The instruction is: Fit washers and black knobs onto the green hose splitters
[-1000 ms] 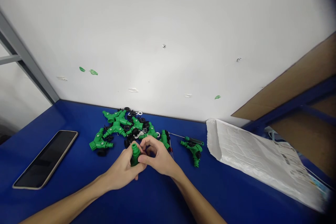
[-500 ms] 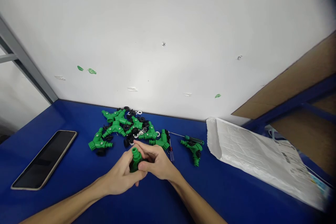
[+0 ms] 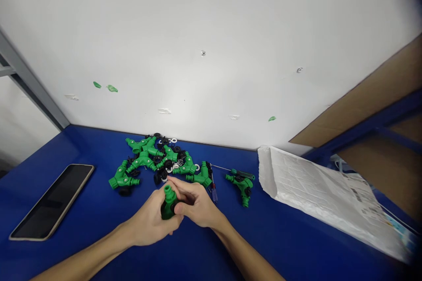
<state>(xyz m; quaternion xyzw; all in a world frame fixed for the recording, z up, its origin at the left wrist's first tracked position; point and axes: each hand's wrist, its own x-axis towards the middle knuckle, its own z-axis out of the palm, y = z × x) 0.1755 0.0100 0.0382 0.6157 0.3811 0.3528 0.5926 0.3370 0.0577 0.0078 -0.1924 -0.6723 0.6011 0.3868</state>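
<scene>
Both hands are closed around one green plastic hose connector [image 3: 169,197], its ribbed end pointing up. My left hand [image 3: 150,219] wraps it from the left, and my right hand [image 3: 198,204] presses on it from the right with thumb and fingers. The connector's lower part is hidden by the hands. Just beyond lies a pile of green Y-shaped hose connectors [image 3: 143,161] mixed with black caps [image 3: 157,178] and white rings [image 3: 174,140]. Another green connector with black parts [image 3: 244,189] sits apart on the right.
A green-handled screwdriver [image 3: 243,174] and a small purple-handled screwdriver [image 3: 214,194] lie right of the pile. At the left is a phone [image 3: 52,202]; at the right, a white padded envelope [image 3: 316,193]. A white wall [image 3: 231,52] bounds the blue table [image 3: 204,254] behind.
The view has shifted slightly, so the scene sits a little further left. Both hands keep their hold on the connector, with hardly any visible movement.
</scene>
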